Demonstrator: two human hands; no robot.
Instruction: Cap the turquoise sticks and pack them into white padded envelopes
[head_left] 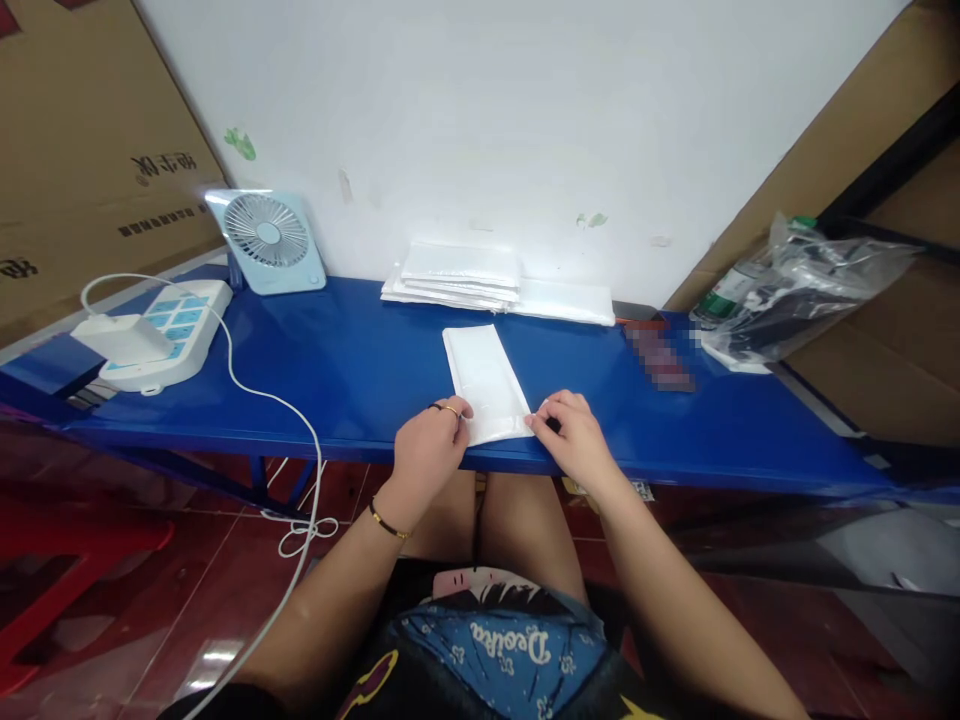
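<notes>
White padded envelope (pixel 486 383) lies flat near the front edge of the blue table (pixel 360 370); the left hand (pixel 427 452) and right hand (pixel 574 437) pinch its near corners, fingers closed on it

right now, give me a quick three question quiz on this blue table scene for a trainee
1. True or false: the left hand and the right hand both touch the near end of the flat white padded envelope on the long blue metal table.
2. What stands against the wall on the table's left side? A) small pale blue square fan B) steel kettle C) desk lamp
3. Which hand wears finger rings and a thin wrist bangle?
Key: 1 true; 2 A; 3 the left hand.
</notes>
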